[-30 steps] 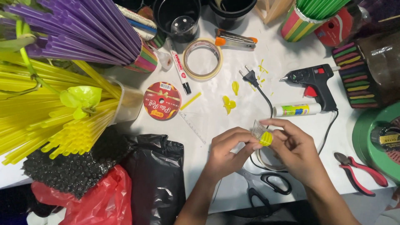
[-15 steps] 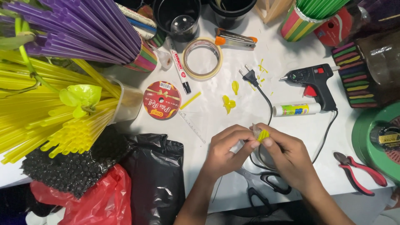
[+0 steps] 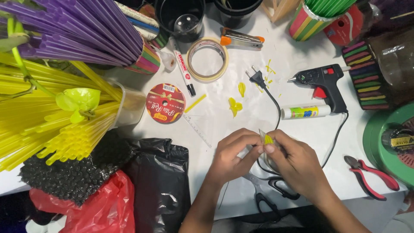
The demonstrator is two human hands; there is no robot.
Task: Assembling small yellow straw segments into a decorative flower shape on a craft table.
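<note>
Yellow piece (image 3: 268, 139) sits pinched between both hands over the white table (image 3: 302, 133), just below the glue stick (image 3: 305, 112). Left hand (image 3: 235, 155) presses thumb and forefinger together on its left end; right hand (image 3: 297, 164) nips it from the right, fingertips meeting. Its long axis seems to tilt up and leftward, though it is too small to be sure. Scissors (image 3: 276, 190) lie under the wrists, glue gun (image 3: 323, 82) beyond

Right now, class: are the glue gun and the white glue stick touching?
Touching: the head view shows the glue gun's handle base meeting the glue stick's right end, no gap visible.
</note>
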